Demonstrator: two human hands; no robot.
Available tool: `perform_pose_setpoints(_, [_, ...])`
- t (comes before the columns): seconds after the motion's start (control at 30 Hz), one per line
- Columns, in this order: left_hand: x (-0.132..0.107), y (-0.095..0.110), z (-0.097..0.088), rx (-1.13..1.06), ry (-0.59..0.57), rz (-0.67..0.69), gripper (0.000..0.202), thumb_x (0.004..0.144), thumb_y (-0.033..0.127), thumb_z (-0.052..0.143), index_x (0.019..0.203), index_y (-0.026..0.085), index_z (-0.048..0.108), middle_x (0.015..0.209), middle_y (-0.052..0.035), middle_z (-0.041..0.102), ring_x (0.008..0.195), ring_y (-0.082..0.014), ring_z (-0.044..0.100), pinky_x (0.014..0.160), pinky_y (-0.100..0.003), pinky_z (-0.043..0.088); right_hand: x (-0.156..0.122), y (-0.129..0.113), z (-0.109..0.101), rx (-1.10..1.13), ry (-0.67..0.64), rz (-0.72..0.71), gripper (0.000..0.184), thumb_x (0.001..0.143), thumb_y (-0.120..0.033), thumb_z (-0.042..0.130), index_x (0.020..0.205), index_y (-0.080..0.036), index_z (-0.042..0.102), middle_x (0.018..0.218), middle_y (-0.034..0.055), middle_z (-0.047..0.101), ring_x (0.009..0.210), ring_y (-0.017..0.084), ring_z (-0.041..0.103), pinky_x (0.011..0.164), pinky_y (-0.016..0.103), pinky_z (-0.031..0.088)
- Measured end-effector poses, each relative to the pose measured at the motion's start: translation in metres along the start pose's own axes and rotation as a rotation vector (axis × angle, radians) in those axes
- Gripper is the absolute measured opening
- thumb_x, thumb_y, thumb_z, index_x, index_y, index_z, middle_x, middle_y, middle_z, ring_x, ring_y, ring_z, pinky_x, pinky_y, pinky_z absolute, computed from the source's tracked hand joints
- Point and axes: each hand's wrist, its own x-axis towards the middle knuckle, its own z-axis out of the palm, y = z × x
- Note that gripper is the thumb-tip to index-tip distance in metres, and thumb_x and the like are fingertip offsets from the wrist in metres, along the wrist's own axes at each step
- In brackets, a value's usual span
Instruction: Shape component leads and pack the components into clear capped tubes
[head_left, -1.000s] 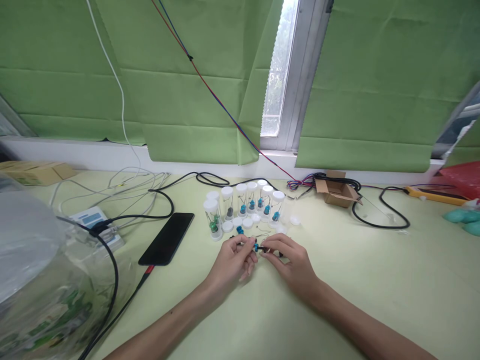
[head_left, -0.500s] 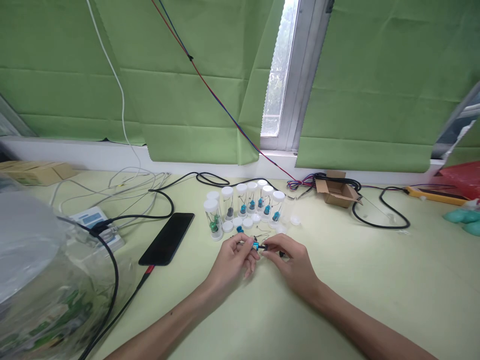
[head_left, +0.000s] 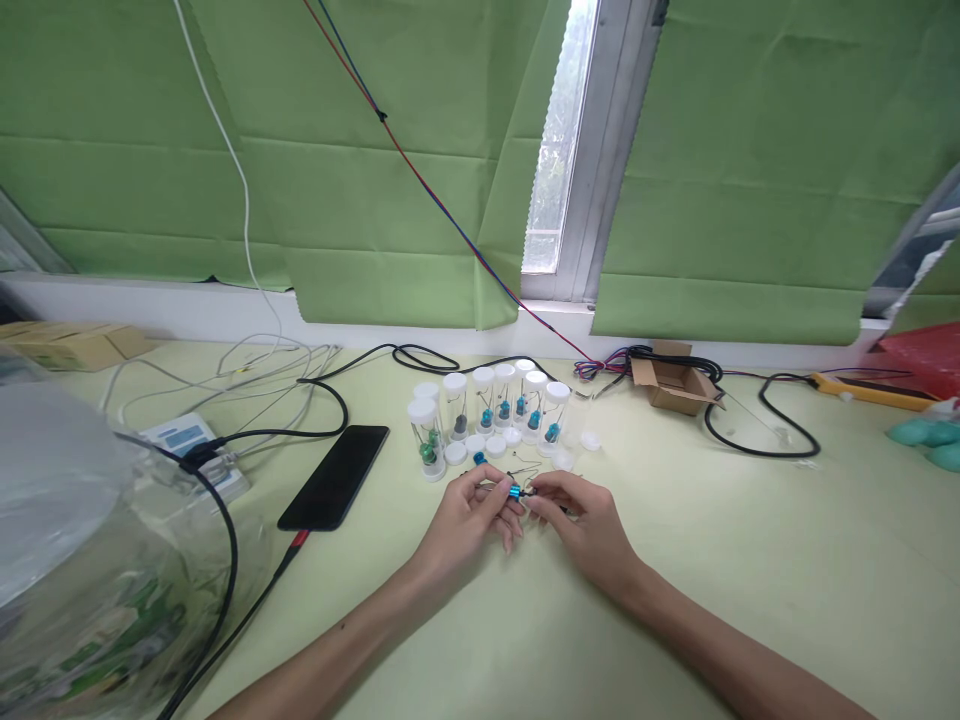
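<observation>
No legible txt, nos. or brands at the worktable (head_left: 750,540); any lettering on the white-and-blue block (head_left: 182,438) nr. the phone (head_left: 334,480) (screen dark) is too small & blurred to read.

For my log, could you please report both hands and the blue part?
Left hand gripping blue part. Right hand pinching dark piece beside it. Close beyond: white lids, capped tubes.

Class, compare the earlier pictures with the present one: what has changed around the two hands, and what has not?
Only a little. The fingers of the left hand, holding a small blue piece, have shifted slightly rightward, the piece moving with them. The fingers of the right hand stay at the dark part beside it. No visible release or new hold. The phone, white-lidded tubes and cardboard box stayed put.
</observation>
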Motion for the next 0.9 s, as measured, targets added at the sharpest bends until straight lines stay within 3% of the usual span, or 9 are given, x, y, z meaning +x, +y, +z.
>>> perform_pose_setpoints(0.6, [-0.0032, 0.0031, 0.0032, -0.007, -0.024, 0.006, 0.032, 0.077, 0.046, 0.071, 0.083, 0.018, 0.059, 0.066, -0.0027, 0.066, 0.059, -0.0162, 0.062, 0.054, -0.026, 0.049, 0.0005, -0.0031, 0.002, 0.141, -0.061, 0.178, 0.029, 0.09, -0.048, 0.057, 0.082, -0.02, 0.058, 0.062, -0.0018, 0.059, 0.047, 0.012, 0.058, 0.045, 0.025, 0.049])
perform_pose_setpoints(0.9, [-0.0035, -0.0004, 0.0023, 0.045, 0.0, 0.023, 0.023, 0.08, 0.035, 0.071, 0.086, 0.018, 0.057, 0.062, -0.0013, 0.065, 0.057, -0.0145, 0.059, 0.058, -0.027, 0.048, 0.001, -0.0018, 0.002, 0.155, -0.077, 0.178, 0.026, 0.092, -0.044, 0.056, 0.083, -0.02, 0.057, 0.064, -0.0009, 0.06, 0.047, 0.012, 0.056, 0.045, 0.024, 0.048])
